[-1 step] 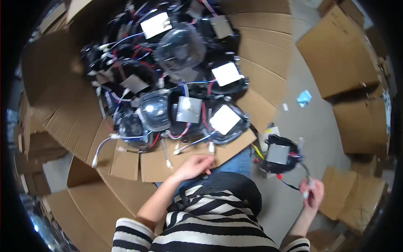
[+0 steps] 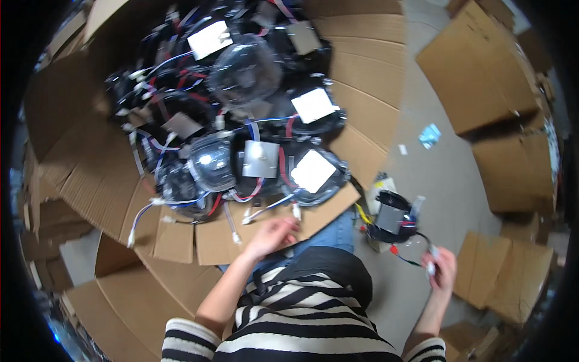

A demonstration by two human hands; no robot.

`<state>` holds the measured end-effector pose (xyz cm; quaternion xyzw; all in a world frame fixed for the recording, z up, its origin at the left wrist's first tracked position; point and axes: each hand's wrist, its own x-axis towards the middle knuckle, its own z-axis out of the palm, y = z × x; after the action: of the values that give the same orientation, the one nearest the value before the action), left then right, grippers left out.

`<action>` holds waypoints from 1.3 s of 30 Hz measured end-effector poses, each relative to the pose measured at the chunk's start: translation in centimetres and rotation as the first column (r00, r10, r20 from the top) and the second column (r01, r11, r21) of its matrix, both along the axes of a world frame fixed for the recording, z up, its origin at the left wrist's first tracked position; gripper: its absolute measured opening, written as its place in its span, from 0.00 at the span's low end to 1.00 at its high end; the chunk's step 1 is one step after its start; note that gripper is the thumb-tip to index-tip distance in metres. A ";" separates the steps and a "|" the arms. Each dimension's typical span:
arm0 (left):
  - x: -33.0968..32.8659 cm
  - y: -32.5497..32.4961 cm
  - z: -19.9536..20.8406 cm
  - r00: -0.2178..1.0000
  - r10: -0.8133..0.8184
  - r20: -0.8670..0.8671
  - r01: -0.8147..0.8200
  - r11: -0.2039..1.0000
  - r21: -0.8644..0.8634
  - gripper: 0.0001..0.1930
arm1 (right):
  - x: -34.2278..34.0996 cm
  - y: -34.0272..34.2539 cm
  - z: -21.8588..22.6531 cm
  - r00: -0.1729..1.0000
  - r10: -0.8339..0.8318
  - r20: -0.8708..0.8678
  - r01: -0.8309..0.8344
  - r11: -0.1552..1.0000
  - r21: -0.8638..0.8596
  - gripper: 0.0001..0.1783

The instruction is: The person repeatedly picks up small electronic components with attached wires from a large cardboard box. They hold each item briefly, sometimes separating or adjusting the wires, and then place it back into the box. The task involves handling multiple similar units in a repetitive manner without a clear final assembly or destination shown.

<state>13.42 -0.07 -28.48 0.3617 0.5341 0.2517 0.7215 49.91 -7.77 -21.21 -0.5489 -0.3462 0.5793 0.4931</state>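
Note:
My right hand (image 2: pixel 443 265) is closed in a pinch on a white wire connector (image 2: pixel 430 269). The connector's dark wires run to a round black lamp unit (image 2: pixel 392 218) with a grey square plate, which sits off to my right beside the box. My left hand (image 2: pixel 274 236) is over the front cardboard flap, its fingers loosely apart and a little blurred, with nothing visible in them. Just beyond its fingertips hangs a white connector (image 2: pixel 296 211) from a lamp with a white square label (image 2: pixel 313 171). A clear-domed lamp (image 2: pixel 212 163) lies farther left in the pile.
A large open cardboard box (image 2: pixel 368 78) holds the heaped lamps with red, blue and white wires. Beneath the separate lamp, a pale object (image 2: pixel 378 244) with a yellow wire is partly hidden. More cartons (image 2: pixel 479 72) line the right side. A blue crumpled wrapper (image 2: pixel 429 136) lies on the grey floor.
The whole view has shifted slightly, so the box and lamps appear farther left. My right hand keeps its pinch on the connector. My left fingertips appear slightly closer to the hanging connector.

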 end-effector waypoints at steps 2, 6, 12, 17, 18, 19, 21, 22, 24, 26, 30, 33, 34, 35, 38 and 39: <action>0.6 0.8 -1.5 0.865 0.493 0.096 -0.459 0.854 -0.245 0.15 | 1.6 0.3 -4.7 0.993 -0.053 0.109 0.078 0.966 -0.245 0.12; 0.3 2.1 -3.7 0.740 0.672 0.038 -0.663 0.738 -0.128 0.11 | 4.8 -0.5 -10.2 0.950 -0.312 -0.032 0.273 0.873 -0.405 0.10; 2.2 2.0 -3.2 0.672 0.728 0.137 -0.740 0.656 0.147 0.07 | 7.2 -3.1 -16.6 0.904 -0.092 0.417 0.306 0.821 -0.483 0.12; 4.2 0.9 2.2 0.815 0.579 -0.033 -0.433 0.645 0.630 0.09 | 7.1 -6.4 -19.7 0.608 -0.130 0.783 0.359 0.925 -0.126 0.12; 3.5 0.7 3.1 0.822 0.565 -0.076 -0.359 0.616 0.701 0.09 | 5.9 -5.8 -18.2 0.660 -0.085 0.746 0.311 0.936 -0.168 0.12; 2.7 0.8 3.8 0.839 0.533 -0.105 -0.282 0.592 0.755 0.09 | 4.4 -5.3 -16.1 0.692 -0.052 0.720 0.285 0.936 -0.206 0.12; 2.0 0.8 5.3 0.874 0.482 0.060 -0.364 0.568 0.738 0.10 | 1.1 -4.7 -13.1 0.886 0.012 0.463 0.106 0.968 -0.228 0.12; 1.8 0.6 6.4 0.847 0.473 0.242 -0.505 0.577 0.642 0.10 | -0.9 -4.2 -10.9 0.924 0.108 0.367 0.006 0.955 -0.297 0.12; 1.1 0.3 9.0 0.847 0.466 0.255 -0.522 0.639 0.565 0.13 | -3.9 -4.3 -9.1 0.934 0.253 0.251 -0.163 0.929 -0.332 0.12; 0.4 -0.8 9.9 0.883 0.418 0.212 -0.451 0.632 0.630 0.14 | -6.8 -3.1 -5.1 0.880 0.445 0.167 -0.377 0.868 -0.324 0.11; -0.4 -1.9 12.8 0.980 0.181 0.078 -0.187 0.729 0.659 0.17 | -10.0 -0.8 1.4 0.768 0.628 0.121 -0.621 0.778 -0.095 0.07; -1.3 -3.3 14.4 0.986 0.125 -0.109 -0.026 0.765 0.643 0.13 | -11.7 0.8 4.3 0.697 0.688 0.204 -0.717 0.680 0.154 0.04; -1.7 -3.8 14.8 0.972 0.091 -0.218 0.061 0.797 0.601 0.11 | -12.3 1.5 5.1 0.698 0.692 0.185 -0.717 0.672 0.188 0.03; -1.7 -3.2 14.5 0.963 -0.004 -0.270 0.168 0.790 0.589 0.09 | -13.2 2.1 5.6 0.703 0.692 0.168 -0.710 0.667 0.224 0.03; -2.3 -2.1 13.7 0.926 -0.187 -0.327 0.344 0.777 0.528 0.07 | -15.5 3.6 3.9 0.748 0.629 0.212 -0.660 0.672 0.337 0.03; -3.0 -2.3 13.6 0.932 -0.186 -0.311 0.335 0.773 0.539 0.06 | -16.2 4.2 3.5 0.733 0.655 0.181 -0.671 0.654 0.350 0.01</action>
<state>10.40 -2.36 -14.92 0.6639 0.4584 0.2545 0.5332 33.75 -3.59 -17.70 -0.2854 -0.6404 0.6265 0.3404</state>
